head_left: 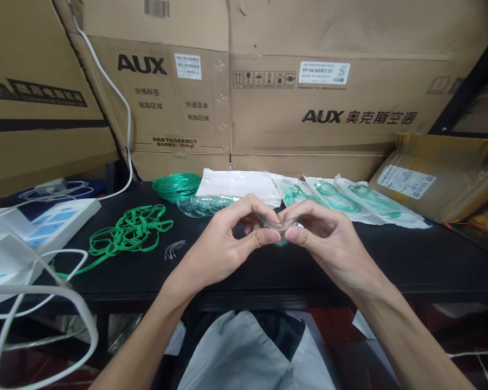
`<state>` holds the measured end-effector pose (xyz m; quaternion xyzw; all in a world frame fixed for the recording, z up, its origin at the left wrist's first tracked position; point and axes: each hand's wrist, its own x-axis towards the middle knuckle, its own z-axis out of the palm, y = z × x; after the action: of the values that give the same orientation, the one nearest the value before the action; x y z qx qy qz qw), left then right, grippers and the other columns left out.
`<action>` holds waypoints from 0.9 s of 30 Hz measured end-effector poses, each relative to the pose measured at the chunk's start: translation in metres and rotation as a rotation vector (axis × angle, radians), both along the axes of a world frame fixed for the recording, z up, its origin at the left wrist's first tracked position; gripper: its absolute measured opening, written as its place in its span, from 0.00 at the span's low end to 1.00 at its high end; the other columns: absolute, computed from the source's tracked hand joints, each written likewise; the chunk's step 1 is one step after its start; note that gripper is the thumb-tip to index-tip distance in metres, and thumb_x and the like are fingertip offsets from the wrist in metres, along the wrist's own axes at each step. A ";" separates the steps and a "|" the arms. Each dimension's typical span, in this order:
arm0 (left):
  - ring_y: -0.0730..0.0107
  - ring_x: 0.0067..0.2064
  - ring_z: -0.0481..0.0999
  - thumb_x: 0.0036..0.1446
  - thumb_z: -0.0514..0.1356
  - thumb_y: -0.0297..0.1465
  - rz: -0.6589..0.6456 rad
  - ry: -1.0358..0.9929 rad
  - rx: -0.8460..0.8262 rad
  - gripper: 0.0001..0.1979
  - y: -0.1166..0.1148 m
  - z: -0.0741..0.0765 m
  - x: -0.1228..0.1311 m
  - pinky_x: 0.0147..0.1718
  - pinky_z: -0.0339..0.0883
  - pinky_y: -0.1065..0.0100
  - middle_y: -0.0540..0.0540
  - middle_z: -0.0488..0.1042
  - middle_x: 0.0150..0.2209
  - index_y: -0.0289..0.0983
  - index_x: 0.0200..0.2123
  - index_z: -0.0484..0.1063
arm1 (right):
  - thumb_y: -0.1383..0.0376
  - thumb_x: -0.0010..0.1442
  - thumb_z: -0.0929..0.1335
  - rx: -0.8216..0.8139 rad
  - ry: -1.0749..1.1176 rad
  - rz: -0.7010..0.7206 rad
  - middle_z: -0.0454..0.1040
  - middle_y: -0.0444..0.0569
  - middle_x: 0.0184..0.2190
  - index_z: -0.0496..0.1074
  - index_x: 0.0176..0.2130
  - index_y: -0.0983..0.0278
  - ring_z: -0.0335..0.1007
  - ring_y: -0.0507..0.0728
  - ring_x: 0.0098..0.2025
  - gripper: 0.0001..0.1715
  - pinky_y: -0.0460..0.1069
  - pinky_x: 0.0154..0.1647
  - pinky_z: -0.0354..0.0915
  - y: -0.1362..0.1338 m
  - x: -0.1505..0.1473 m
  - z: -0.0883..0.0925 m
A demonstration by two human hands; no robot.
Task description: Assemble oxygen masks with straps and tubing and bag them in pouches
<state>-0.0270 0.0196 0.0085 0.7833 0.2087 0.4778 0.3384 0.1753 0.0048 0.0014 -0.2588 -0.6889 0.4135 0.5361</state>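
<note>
My left hand (228, 244) and my right hand (331, 241) meet above the middle of the black table, thumbs and fingers pinched. Between them is a clear plastic mask (282, 225), mostly hidden by my fingers, with a thin shiny curved edge that looks like a metal strip. A bit of green shows just below my thumbs. Behind my left hand lies a row of clear plastic masks (203, 206). Several thin bent metal strips (174, 249) rest on the table to the left of my left wrist.
A tangled green elastic band (130, 230) and a coil of green tubing (177, 185) lie left. White packaging (238, 185) and bagged green tubing sets (333, 196) line the back. A taped carton (443, 168) stands right. A white cable (77, 303) loops at front left.
</note>
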 end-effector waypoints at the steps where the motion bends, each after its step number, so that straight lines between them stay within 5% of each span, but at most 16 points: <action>1: 0.70 0.38 0.68 0.64 0.65 0.32 0.005 0.010 -0.002 0.04 0.000 0.000 0.000 0.38 0.61 0.67 0.49 0.71 0.37 0.38 0.39 0.74 | 0.64 0.61 0.75 -0.004 0.004 0.003 0.76 0.45 0.37 0.79 0.37 0.59 0.72 0.56 0.42 0.02 0.51 0.45 0.67 0.000 0.000 -0.001; 8: 0.68 0.39 0.71 0.64 0.65 0.34 0.043 0.070 -0.015 0.06 0.001 0.001 0.000 0.40 0.62 0.67 0.49 0.74 0.37 0.38 0.37 0.74 | 0.64 0.62 0.75 -0.025 0.045 0.009 0.75 0.46 0.37 0.79 0.36 0.59 0.71 0.56 0.41 0.02 0.51 0.45 0.66 0.002 -0.001 -0.005; 20: 0.69 0.36 0.66 0.61 0.67 0.40 -0.148 0.018 -0.263 0.12 0.002 0.000 -0.001 0.35 0.60 0.67 0.49 0.69 0.34 0.38 0.35 0.73 | 0.67 0.61 0.75 0.060 0.030 0.016 0.77 0.45 0.36 0.81 0.37 0.55 0.71 0.58 0.42 0.06 0.54 0.45 0.64 0.000 -0.002 -0.005; 27: 0.68 0.37 0.66 0.61 0.67 0.41 -0.135 0.017 -0.261 0.13 0.004 -0.002 -0.002 0.36 0.59 0.66 0.50 0.66 0.33 0.38 0.35 0.73 | 0.68 0.62 0.75 -0.002 0.032 0.036 0.76 0.45 0.36 0.81 0.37 0.55 0.71 0.58 0.43 0.06 0.53 0.46 0.64 -0.002 -0.002 -0.007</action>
<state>-0.0287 0.0231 0.0068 0.7489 0.2188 0.4160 0.4671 0.1732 0.0033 -0.0055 -0.2401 -0.6845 0.4278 0.5393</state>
